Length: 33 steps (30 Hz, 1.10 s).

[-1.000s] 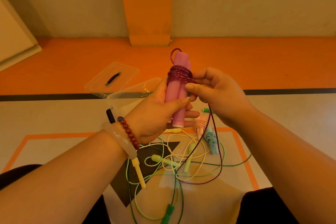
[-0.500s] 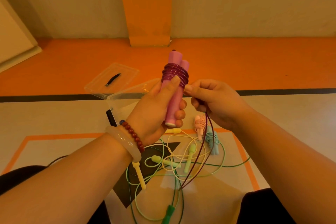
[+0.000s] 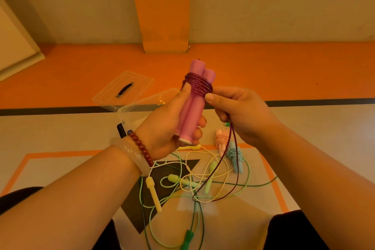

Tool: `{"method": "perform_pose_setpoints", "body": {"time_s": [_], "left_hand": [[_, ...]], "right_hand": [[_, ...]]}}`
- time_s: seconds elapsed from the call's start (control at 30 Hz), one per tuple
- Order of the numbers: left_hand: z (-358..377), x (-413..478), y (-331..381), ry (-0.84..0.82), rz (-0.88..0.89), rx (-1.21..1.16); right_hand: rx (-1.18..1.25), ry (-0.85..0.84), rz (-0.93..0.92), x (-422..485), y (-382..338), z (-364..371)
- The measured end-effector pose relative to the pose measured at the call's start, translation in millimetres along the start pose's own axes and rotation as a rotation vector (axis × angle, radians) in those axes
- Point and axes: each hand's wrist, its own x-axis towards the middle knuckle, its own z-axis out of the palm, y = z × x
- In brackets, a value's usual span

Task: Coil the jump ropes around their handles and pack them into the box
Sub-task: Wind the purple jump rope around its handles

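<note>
matt pink plastic handles point(image 3: 191, 107), glossy maroon cord point(image 3: 197, 85), clear plastic box point(image 3: 140, 107)

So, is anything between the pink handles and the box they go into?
Nothing visible. The box sits open just behind the left hand gripping the pink handles; its lid lies off behind it. Loose purple rope hangs below.

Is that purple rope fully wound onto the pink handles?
Only partly. Several turns of the purple rope circle the pink handles near their top; a long loop hangs loose below the right hand.
</note>
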Motion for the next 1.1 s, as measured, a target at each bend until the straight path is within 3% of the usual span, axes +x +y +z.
{"method": "perform_pose_setpoints", "body": {"time_s": [0.13,0.2,0.4,0.57,0.77,1.1], "left_hand": [[-9.2,3.9,-3.3,0.407,0.242,0.538],[-15.3,6.6,-5.0,0.508,0.423,0.766],[-9.3,11.7,-26.3,0.339,0.493,0.923],[-6.7,7.3,-20.3,0.285,0.467,0.977],[-13.9,7.5,-11.9,0.305,0.427,0.908],[-0.9,6.8,-15.1,0.239,0.344,0.223]], "right_hand": [[-0.136,0.119,0.006,0.8,-0.3,6.3],[-0.191,0.193,0.017,0.1,1.9,11.1],[-0.202,0.269,0.019,-2.1,8.9,22.1],[-0.205,0.168,0.017,-3.9,8.1,12.5],[-0.131,0.003,0.036,-0.7,4.2,1.4],[0.041,0.08,0.098,0.5,3.5,5.9]]}}
